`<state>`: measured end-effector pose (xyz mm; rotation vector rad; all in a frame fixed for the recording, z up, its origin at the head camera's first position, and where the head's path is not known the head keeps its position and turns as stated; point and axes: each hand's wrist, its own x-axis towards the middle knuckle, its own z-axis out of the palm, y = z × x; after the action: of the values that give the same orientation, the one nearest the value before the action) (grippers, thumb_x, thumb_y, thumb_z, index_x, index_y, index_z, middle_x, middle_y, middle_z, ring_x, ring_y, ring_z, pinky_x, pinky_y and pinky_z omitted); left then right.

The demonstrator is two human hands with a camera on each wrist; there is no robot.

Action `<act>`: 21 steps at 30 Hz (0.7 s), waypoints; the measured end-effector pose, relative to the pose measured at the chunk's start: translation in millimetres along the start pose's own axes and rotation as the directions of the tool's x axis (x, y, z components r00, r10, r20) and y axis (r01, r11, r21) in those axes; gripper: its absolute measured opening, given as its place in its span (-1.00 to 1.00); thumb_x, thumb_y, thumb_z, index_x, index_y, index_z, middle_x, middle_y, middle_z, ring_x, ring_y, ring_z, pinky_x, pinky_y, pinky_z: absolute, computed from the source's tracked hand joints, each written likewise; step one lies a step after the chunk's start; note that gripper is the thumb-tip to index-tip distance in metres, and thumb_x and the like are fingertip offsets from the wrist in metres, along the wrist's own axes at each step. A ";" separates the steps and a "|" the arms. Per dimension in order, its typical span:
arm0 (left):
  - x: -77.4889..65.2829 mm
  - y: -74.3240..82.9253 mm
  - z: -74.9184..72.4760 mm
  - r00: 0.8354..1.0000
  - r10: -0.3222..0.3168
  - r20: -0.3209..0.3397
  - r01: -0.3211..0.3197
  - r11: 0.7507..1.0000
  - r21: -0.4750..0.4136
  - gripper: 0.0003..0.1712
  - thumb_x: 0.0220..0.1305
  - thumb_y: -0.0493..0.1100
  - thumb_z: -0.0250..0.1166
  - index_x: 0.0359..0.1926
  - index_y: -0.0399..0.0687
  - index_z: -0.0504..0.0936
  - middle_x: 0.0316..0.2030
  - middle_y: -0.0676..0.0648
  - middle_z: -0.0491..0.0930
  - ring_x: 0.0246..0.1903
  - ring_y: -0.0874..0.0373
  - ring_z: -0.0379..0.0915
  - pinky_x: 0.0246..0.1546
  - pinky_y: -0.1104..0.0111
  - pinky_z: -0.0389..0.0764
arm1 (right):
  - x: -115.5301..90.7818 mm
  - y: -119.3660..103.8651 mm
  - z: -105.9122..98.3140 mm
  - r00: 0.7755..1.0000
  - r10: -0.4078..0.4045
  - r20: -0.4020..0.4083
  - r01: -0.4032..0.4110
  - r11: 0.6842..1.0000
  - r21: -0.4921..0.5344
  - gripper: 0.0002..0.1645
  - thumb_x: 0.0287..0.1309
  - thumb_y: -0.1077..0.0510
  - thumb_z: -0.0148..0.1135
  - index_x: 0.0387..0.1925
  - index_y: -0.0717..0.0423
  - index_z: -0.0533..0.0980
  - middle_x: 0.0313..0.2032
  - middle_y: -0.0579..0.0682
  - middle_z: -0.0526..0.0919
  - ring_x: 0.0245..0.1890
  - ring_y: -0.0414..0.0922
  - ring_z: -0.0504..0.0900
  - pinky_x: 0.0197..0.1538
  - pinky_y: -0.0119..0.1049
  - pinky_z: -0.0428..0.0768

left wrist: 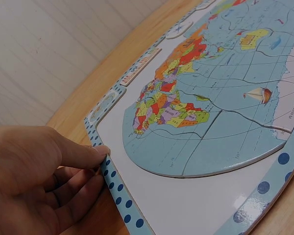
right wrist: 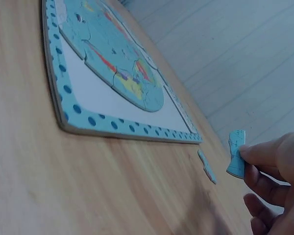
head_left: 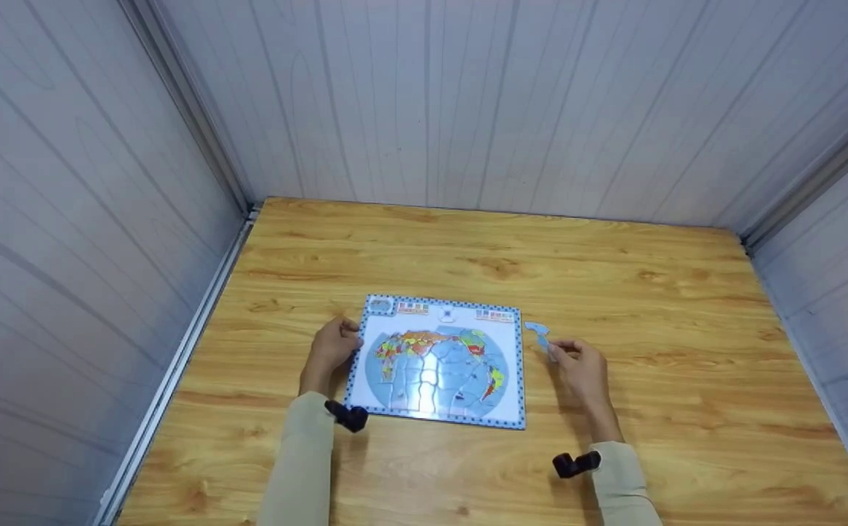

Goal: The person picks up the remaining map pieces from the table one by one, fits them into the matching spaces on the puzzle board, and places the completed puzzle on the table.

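A world map jigsaw board (head_left: 431, 358) with a blue dotted border lies flat on the wooden table. At its left edge is my left hand (head_left: 332, 347); in the left wrist view the thumb (left wrist: 95, 155) lies on the dotted border and the other fingers curl against the edge below. Right of the board, my right hand (head_left: 584, 371) pinches a small light blue puzzle piece (right wrist: 236, 159) between thumb and fingers, held above the table. A second blue puzzle piece (right wrist: 206, 166) lies on the table close to the board's right edge.
The wood-grain tabletop (head_left: 650, 292) surrounds the board. Pale panelled walls (head_left: 424, 109) stand behind and on both sides. A black wrist camera (head_left: 347, 416) is worn at the left sleeve, another black camera (head_left: 575, 464) at the right one.
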<state>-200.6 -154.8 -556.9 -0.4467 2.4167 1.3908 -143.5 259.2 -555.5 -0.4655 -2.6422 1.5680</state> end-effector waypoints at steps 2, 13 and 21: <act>0.3 -0.1 -0.2 1.000 0.004 -0.003 -0.004 1.000 0.001 -0.74 0.28 -0.26 0.18 0.00 -0.11 0.49 -0.19 -0.11 0.50 -0.19 0.05 0.42 -0.17 0.29 0.43 | 1.5 -2.6 2.0 1.000 -0.009 0.001 0.009 1.000 0.002 -0.71 0.26 0.06 0.20 -0.11 0.16 0.60 -0.13 0.14 0.64 -0.17 -0.06 0.57 -0.24 -0.43 0.52; 2.5 -1.6 0.6 0.998 0.063 -0.031 -0.062 0.998 0.030 -0.70 0.22 -0.30 0.24 -0.01 -0.21 0.50 -0.26 -0.09 0.50 -0.24 0.08 0.41 -0.19 0.30 0.42 | 8.6 -16.2 15.5 0.999 -0.047 0.016 0.047 0.999 0.019 -0.77 0.26 0.13 0.19 -0.13 0.15 0.61 -0.13 0.13 0.61 -0.11 -0.03 0.54 -0.14 -0.36 0.48; 1.6 -0.3 0.1 0.999 0.029 -0.026 -0.029 1.000 0.000 -0.71 0.22 -0.31 0.22 -0.01 -0.17 0.49 -0.24 -0.10 0.49 -0.21 0.06 0.42 -0.17 0.29 0.43 | 12.5 -25.7 28.7 0.998 -0.054 0.043 0.051 0.996 0.072 -0.75 0.24 0.11 0.21 -0.12 0.15 0.61 -0.12 0.11 0.61 -0.07 -0.05 0.53 -0.06 -0.29 0.47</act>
<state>-201.9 -155.0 -557.8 -0.4344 2.4529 1.4054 -166.6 226.7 -548.9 -0.3589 -2.5973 1.6698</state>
